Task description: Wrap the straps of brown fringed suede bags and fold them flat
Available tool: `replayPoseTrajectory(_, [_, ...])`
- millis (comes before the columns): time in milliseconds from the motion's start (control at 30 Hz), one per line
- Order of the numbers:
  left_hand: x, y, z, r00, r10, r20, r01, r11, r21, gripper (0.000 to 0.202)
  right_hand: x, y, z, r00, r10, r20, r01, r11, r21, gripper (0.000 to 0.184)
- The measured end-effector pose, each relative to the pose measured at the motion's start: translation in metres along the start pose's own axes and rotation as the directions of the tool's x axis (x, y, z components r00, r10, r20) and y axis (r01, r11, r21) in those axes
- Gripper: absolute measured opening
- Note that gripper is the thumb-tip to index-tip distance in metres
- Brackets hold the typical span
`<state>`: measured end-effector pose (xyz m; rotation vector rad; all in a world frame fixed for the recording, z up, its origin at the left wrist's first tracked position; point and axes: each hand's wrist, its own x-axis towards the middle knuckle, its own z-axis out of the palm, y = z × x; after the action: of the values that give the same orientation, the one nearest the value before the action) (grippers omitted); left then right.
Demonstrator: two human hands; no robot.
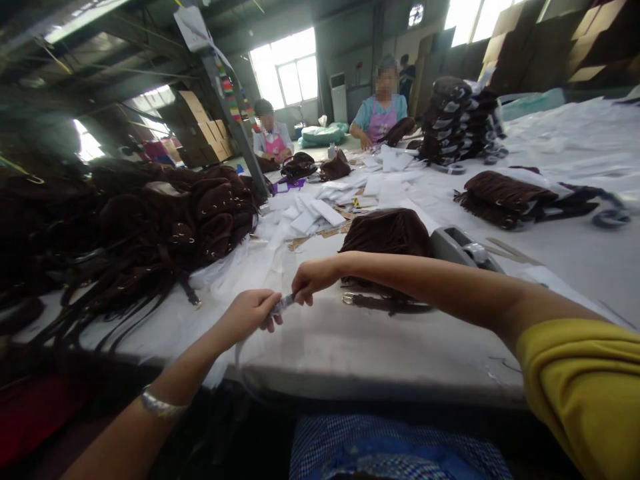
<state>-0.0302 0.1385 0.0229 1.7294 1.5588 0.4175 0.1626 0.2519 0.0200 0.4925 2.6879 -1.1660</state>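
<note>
Holding a narrow strip (286, 304) above the near part of the counter (320, 360), both hands are sharing the work: the left hand (254, 311) is gripping its lower part, where clear film is covering it, and the right hand (311, 277) is pinching the dark upper end. Wrapping seems to be only partly done here, though blur is hiding how much is covered. Just to the right, a brown fringed bag (387, 233) is lying on the counter, with a buckled strap (387, 305) showing bare in front. Farther right, another fringed bag (515, 199) is carrying pale film and looking further along, as is the tall stack (450, 123) behind. At left, heaped bags (205, 207) are trailing bare straps, apparently awaiting the same treatment.
</note>
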Motion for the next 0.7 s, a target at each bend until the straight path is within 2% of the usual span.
replayPoseTrajectory(100, [0.013,0.003,0.007,1.0,0.029,0.0,-0.029,1.0,-0.006,0.044,0.001,0.004,-0.003,0.999,-0.021,0.03,0.018,0.994,0.104,0.023])
replayPoseTrajectory(233, [0.014,-0.014,0.006,1.0,0.005,0.001,-0.005,0.996,0.089,0.048,-0.011,0.041,-0.007,0.988,0.146,0.045,-0.15,0.984,0.1,0.014])
replayPoseTrajectory(367, [0.022,-0.028,0.012,0.997,-0.045,0.064,0.042,0.998,0.051,0.047,-0.013,0.068,-0.002,0.982,0.182,0.044,-0.186,0.976,0.115,0.013])
replayPoseTrajectory(500, [0.042,-0.019,0.025,0.999,-0.004,0.046,0.002,0.999,0.048,0.044,-0.01,0.067,-0.001,0.99,0.125,0.064,-0.133,0.98,0.148,0.017])
replayPoseTrajectory(700, [0.065,0.009,0.04,0.995,0.1,0.003,-0.1,0.99,0.103,0.04,-0.019,0.066,-0.008,0.999,0.018,0.041,-0.025,0.986,0.163,0.019])
